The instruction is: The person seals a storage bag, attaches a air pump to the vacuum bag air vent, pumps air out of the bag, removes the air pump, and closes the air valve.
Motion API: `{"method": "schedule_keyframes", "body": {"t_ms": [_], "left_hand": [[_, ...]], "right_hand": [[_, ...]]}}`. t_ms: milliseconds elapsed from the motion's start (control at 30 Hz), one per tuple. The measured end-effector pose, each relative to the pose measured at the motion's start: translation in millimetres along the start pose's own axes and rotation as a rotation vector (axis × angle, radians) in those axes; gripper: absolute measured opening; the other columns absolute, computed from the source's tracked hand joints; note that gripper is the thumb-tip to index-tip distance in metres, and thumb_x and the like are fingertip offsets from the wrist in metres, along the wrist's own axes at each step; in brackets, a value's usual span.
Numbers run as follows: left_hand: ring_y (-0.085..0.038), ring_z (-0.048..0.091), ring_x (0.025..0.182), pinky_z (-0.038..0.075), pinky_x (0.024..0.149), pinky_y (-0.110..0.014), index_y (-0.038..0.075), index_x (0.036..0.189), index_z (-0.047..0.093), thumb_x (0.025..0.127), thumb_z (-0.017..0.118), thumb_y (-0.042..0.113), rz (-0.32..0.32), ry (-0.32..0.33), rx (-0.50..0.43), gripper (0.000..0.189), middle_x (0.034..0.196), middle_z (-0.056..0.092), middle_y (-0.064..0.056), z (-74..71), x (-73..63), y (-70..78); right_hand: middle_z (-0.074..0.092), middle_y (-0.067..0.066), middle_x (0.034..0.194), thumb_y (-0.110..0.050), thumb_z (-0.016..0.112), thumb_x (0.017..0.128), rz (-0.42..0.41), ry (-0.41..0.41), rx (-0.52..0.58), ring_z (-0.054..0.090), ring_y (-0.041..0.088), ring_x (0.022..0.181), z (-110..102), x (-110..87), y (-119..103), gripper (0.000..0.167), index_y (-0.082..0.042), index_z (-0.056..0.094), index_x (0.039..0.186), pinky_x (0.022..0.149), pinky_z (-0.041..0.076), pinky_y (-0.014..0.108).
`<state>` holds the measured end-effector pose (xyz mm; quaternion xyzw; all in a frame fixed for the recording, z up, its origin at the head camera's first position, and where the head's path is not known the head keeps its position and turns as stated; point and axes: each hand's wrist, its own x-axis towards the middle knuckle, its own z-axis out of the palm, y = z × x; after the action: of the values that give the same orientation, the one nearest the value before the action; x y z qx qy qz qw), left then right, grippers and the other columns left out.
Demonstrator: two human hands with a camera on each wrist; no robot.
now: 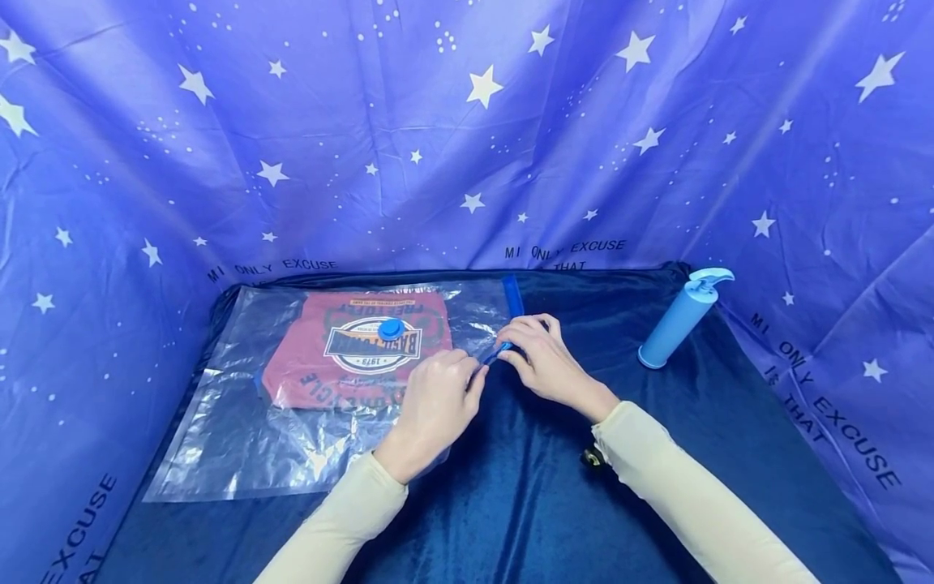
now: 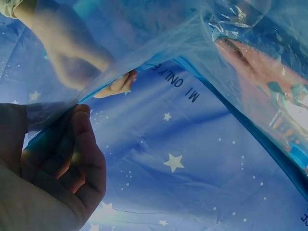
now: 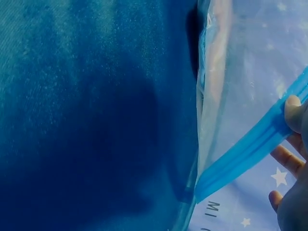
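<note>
A clear vacuum storage bag [image 1: 226, 442] lies flat on the left, with a folded red printed T-shirt [image 1: 288, 361] inside. A round blue valve [image 1: 391, 328] sits on the bag above the shirt. Along the bag's right edge runs a blue zip strip [image 1: 514, 296]. My left hand [image 1: 435, 401] pinches this edge between thumb and fingers. Just to its right, my right hand [image 1: 550, 357] grips the same strip, thumb pressed on it in the right wrist view. From the left wrist, the strip [image 2: 240, 122] bends at an angle beyond both hands.
A light blue hand pump [image 1: 679, 324] stands at the right of the dark blue cloth-covered table [image 1: 730, 422]. Beside the right sleeve is a small dark object [image 1: 593, 458], partly hidden. Purple star-patterned curtains [image 1: 409, 203] enclose the back and sides.
</note>
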<state>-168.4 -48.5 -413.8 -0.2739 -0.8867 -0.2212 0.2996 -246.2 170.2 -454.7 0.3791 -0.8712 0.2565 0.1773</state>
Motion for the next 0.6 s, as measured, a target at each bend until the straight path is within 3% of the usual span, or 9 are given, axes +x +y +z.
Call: {"method": "schedule_keyframes", "body": {"t_ms": [367, 600], "left_hand": [[-0.023, 0.062, 0.063, 0.051, 0.06, -0.039, 0.009, 0.072, 0.071, 0.091, 0.081, 0.01, 0.019, 0.022, -0.001, 0.021, 0.067, 0.058, 0.001, -2.8, 0.0, 2.9], [-0.023, 0.063, 0.069, 0.052, 0.063, -0.04, 0.009, 0.078, 0.073, 0.096, 0.078, 0.019, -0.062, -0.006, -0.037, 0.021, 0.072, 0.065, -0.002, -4.0, -3.6, 5.4]], "right_hand": [[0.071, 0.008, 0.116, -0.012, 0.07, 0.101, 0.097, -0.048, -0.023, 0.058, 0.033, 0.119, 10, 7.8, 31, 0.005, -0.01, 0.072, 0.104, 0.111, 0.031, 0.06], [0.067, 0.013, 0.123, -0.013, 0.068, 0.103, 0.108, -0.105, -0.028, 0.056, 0.035, 0.123, 8, 6.0, 36, 0.009, -0.007, 0.072, 0.107, 0.11, 0.032, 0.06]]}}
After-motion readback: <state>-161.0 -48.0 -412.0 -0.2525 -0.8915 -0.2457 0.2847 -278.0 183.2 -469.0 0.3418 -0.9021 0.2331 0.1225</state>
